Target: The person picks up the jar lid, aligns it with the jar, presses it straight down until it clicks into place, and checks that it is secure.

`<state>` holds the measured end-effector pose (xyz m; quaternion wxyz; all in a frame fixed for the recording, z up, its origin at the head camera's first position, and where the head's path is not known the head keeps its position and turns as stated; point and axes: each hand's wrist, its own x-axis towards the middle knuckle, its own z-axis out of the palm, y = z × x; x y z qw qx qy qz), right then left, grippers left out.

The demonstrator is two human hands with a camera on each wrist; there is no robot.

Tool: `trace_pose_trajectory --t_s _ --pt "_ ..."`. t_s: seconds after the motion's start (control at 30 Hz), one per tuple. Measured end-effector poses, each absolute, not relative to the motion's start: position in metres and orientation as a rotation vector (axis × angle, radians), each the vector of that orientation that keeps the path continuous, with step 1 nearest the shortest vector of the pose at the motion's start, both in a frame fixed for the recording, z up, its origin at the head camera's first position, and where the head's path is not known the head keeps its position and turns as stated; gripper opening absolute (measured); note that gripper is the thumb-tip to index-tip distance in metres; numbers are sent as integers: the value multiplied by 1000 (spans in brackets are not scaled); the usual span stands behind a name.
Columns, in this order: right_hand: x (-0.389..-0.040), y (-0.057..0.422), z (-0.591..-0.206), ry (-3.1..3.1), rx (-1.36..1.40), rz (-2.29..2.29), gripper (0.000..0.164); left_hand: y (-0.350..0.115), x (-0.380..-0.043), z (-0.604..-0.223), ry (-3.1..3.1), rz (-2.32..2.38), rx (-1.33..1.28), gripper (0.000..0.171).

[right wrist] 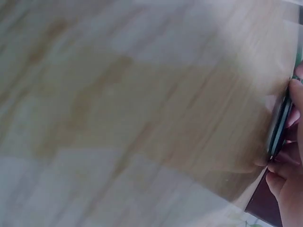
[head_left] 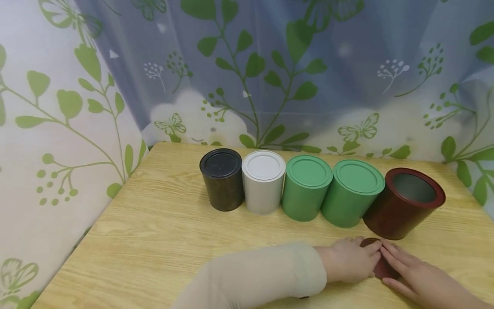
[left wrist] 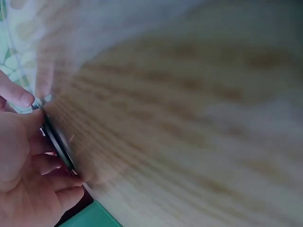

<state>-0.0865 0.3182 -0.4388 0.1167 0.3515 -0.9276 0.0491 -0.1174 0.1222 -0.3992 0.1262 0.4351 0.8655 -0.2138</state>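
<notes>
In the head view a dark red round lid point(head_left: 384, 268) lies low over the table's front right, between both hands and partly covered by them. My left hand point(head_left: 350, 260) holds its left side, and my right hand point(head_left: 418, 274) grips its right side, the fingertips of both meeting near its far edge. Both wrist views show the lid point(left wrist: 57, 144) edge-on, thumb and fingers at its rim, close to the wood surface. Just behind the hands stands a dark red can point(head_left: 390, 214), its top uncovered and its inside grey.
Left of the red can, in a row, stand two green cans point(head_left: 302, 201) with lids on, a white can point(head_left: 263, 195) with its lid and a black lidded can point(head_left: 224, 193). They stand on a wood-grain table point(head_left: 154, 240). Leaf-patterned cloth point(head_left: 270, 107) hangs behind.
</notes>
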Motion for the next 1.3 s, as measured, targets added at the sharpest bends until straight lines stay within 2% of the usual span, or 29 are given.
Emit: trace_pose_trajectory --t_s 0.23,0.5,0.7,0.83,1.3 --pt "-84 321 -439 -2772 1025 253 69 122 -119 -398 2513 -535 1271 52" --pt "-78 319 -426 -2661 1085 279 85 103 -116 -389 2643 -560 1545 54" --pt "-79 317 -401 -2501 1108 290 71 91 -118 -369 2808 -555 1738 51" --pt "-80 317 -389 -2431 1106 309 63 92 -120 -356 2842 -515 1757 51" --pt "-95 323 -351 -2319 1046 250 63 111 -136 -315 2854 -479 1608 55"
